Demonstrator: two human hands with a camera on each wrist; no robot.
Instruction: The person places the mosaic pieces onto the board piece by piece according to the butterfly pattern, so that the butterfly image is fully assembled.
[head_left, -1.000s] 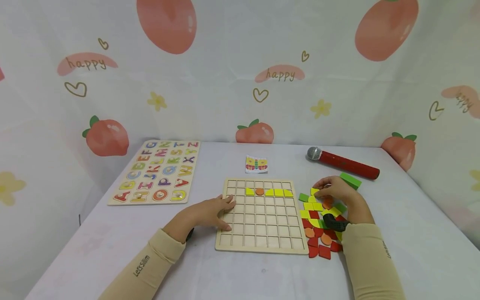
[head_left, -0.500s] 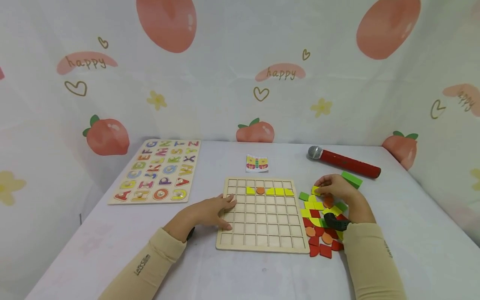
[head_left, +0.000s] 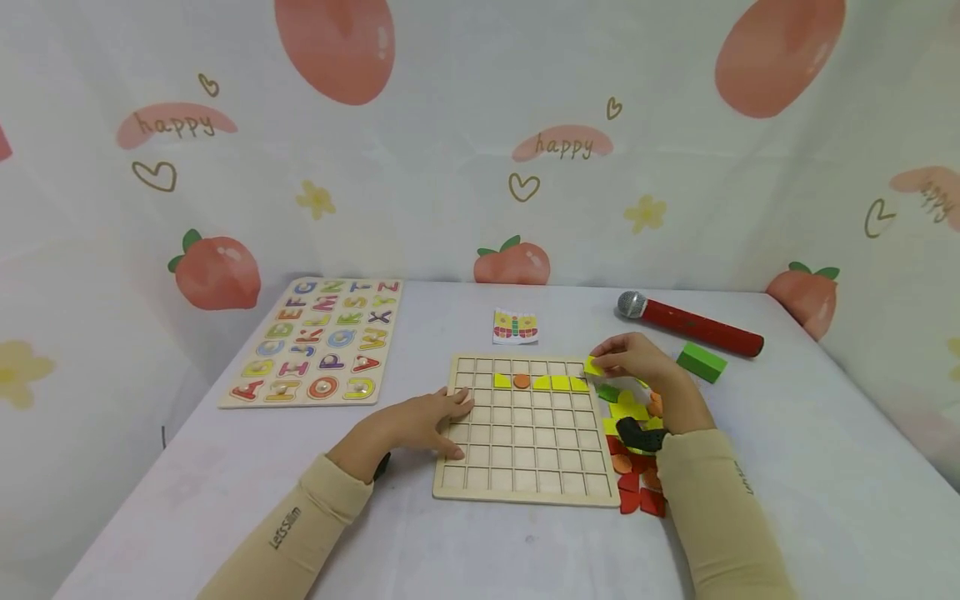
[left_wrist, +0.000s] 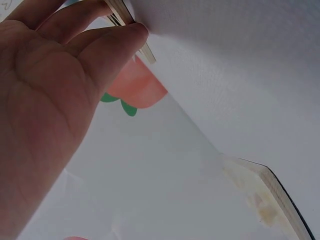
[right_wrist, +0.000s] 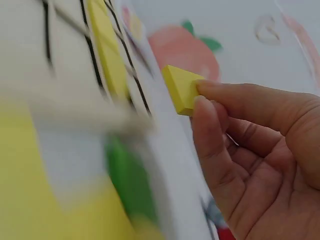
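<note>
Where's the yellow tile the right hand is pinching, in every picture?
Head: right of the middle, the yellow tile is pinched by the right hand, near the wooden grid board's far right corner.
Left wrist: it isn't in this picture.
Right wrist: a bit above and right of the middle.
Shared landmark: the wooden grid board, in the middle for head, at the top for left wrist, upper left for right wrist.

The right hand (head_left: 637, 365) and black wrist device (head_left: 640, 435) hide some loose pieces (head_left: 628, 407), and the left hand (head_left: 423, 423) covers part of the left edge of the grid board (head_left: 525, 437). In the right wrist view, the nearest of these pieces are blurred and cut off. Finer marks on the card (head_left: 515, 327) are too small to tell.
</note>
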